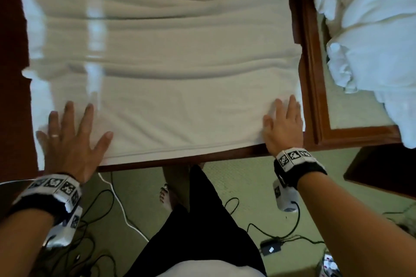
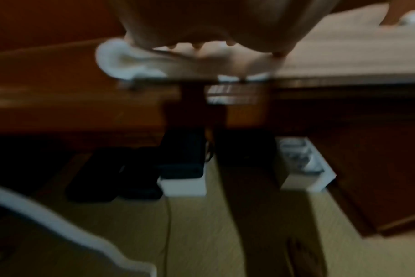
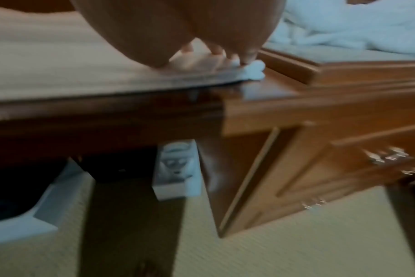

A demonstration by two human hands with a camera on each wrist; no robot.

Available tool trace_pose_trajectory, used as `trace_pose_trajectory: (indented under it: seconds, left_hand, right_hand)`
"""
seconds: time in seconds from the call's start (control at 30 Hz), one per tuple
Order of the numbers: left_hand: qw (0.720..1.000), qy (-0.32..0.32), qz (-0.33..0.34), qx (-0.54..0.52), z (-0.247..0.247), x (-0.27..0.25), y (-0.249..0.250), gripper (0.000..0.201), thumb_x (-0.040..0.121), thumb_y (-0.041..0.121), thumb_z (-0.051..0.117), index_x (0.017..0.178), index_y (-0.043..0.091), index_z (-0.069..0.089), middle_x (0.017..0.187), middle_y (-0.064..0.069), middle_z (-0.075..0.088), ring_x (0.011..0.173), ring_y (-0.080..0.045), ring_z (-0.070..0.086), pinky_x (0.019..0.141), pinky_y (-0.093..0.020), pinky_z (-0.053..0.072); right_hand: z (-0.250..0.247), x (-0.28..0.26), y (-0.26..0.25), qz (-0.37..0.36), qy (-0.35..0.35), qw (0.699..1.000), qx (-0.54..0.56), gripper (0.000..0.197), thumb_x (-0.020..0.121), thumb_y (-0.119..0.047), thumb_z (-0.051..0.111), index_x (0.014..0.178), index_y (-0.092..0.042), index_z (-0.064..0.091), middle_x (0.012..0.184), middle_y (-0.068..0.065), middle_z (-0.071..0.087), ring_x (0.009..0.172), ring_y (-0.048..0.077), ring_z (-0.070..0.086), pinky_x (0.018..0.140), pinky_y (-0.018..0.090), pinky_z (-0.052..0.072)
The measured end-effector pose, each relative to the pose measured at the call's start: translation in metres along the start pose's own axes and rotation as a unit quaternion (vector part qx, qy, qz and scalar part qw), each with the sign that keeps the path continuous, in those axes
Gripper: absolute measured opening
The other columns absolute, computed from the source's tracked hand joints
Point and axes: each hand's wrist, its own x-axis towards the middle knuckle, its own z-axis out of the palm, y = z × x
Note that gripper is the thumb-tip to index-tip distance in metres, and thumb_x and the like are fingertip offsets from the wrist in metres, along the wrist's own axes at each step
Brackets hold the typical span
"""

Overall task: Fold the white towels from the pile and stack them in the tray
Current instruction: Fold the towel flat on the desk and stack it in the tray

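A white towel (image 1: 162, 63) lies spread on the surface (image 1: 281, 150), its near hem along the surface's front edge. The left hand (image 1: 72, 139) presses flat with fingers spread on the towel's near left corner; the right hand (image 1: 283, 123) lies flat on the near right corner. Neither grips anything. The pile (image 1: 369, 36) sits right of the towel. To do this well, smooth outward toward the ridges, square both corners, then fold.
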Motion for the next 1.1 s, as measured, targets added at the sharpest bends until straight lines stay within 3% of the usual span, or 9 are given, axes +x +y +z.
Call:
trace_pose_trajectory:
  seconds: [0.1,0.23,0.43,0.57,0.73,0.83,0.93,1.03,1.1]
  left_hand:
    - [0.999,-0.024,0.022,0.006,0.028,-0.036,-0.033,0.081,0.088,0.08,0.012,0.157,0.045,-0.011,0.169,-0.007,-0.006,0.152,-0.043,0.0,0.115,-0.072,0.012]
    - [0.999,-0.002,0.038,0.019,0.031,-0.029,-0.03,0.088,0.089,0.078,0.021,0.16,0.026,0.015,0.167,-0.015,0.005,0.15,-0.048,0.007,0.115,-0.071,0.013]
    - [0.988,0.032,0.137,0.055,0.04,-0.044,-0.007,0.094,0.082,0.086,0.019,0.159,0.031,0.022,0.17,0.0,-0.005,0.15,-0.021,-0.02,0.106,-0.032,-0.033]
    - [0.991,0.041,0.116,0.055,0.053,-0.041,-0.012,0.1,0.078,0.09,0.025,0.16,0.035,0.01,0.17,-0.002,-0.007,0.153,-0.03,-0.017,0.118,-0.065,-0.001]
    - [0.991,0.035,0.107,0.077,0.055,-0.041,-0.016,0.106,0.073,0.091,0.031,0.16,0.039,0.002,0.164,0.01,-0.024,0.149,-0.025,-0.023,0.113,-0.072,0.012]
    - [0.988,0.036,0.122,0.084,0.054,-0.043,-0.014,0.101,0.079,0.069,0.062,0.159,0.032,0.014,0.169,-0.011,0.001,0.151,-0.048,0.004,0.108,-0.079,0.017]
    - [0.98,0.061,0.155,0.107,0.05,-0.045,-0.018,0.1,0.074,0.046,0.081,0.157,0.032,0.027,0.166,-0.017,0.016,0.143,-0.055,0.02,0.103,-0.077,0.024]
    - [0.972,0.074,0.184,0.127,0.048,-0.051,-0.026,0.096,0.076,0.031,0.082,0.157,0.034,0.03,0.165,-0.015,0.022,0.142,-0.053,0.026,0.102,-0.074,0.029]
    - [0.965,0.086,0.215,0.124,0.045,-0.057,-0.031,0.082,0.082,0.022,0.075,0.155,0.026,0.038,0.162,-0.016,0.029,0.139,-0.053,0.033,0.1,-0.072,0.033]
  right_hand:
    - [0.006,-0.028,0.032,-0.013,-0.023,0.999,0.028,0.054,0.105,-0.037,0.038,0.153,-0.016,0.03,0.164,0.016,0.008,0.152,0.031,0.005,0.123,0.042,0.009]
    - [-0.009,-0.028,0.046,0.004,0.105,0.99,0.096,0.03,0.098,-0.014,0.053,0.122,0.0,0.064,0.136,0.024,0.052,0.125,0.042,0.047,0.106,0.037,0.036]
    - [-0.029,-0.025,0.062,0.205,0.026,0.971,0.121,0.03,0.092,-0.033,0.065,0.115,-0.014,0.064,0.119,0.014,0.061,0.107,0.035,0.059,0.093,0.041,0.049]
    - [-0.044,-0.018,0.066,0.227,0.028,0.963,0.145,0.02,0.089,-0.029,0.067,0.1,-0.013,0.07,0.11,0.013,0.067,0.093,0.029,0.061,0.088,0.036,0.052]
    - [-0.054,-0.025,0.077,0.211,0.005,0.963,0.17,0.018,0.088,-0.025,0.069,0.1,-0.012,0.068,0.105,0.011,0.068,0.098,0.028,0.064,0.092,0.042,0.054]
    - [-0.045,-0.036,0.077,0.138,0.031,0.988,0.061,0.034,0.089,-0.027,0.066,0.118,-0.01,0.063,0.125,0.016,0.059,0.111,0.035,0.056,0.094,0.044,0.05]
    - [-0.022,-0.054,0.044,-0.081,0.096,0.992,-0.002,0.063,0.083,-0.039,0.061,0.141,-0.017,0.047,0.144,0.013,0.041,0.129,0.036,0.04,0.101,0.052,0.042]
    - [0.011,-0.065,0.004,-0.227,-0.049,0.965,-0.123,0.102,0.082,-0.061,0.062,0.156,-0.034,-0.002,0.165,0.007,-0.01,0.151,0.036,-0.002,0.117,0.055,0.015]
    - [0.026,-0.063,-0.004,-0.222,-0.089,0.957,-0.163,0.111,0.085,-0.051,0.068,0.152,-0.038,-0.019,0.161,0.008,-0.027,0.148,0.04,-0.018,0.119,0.056,0.005]
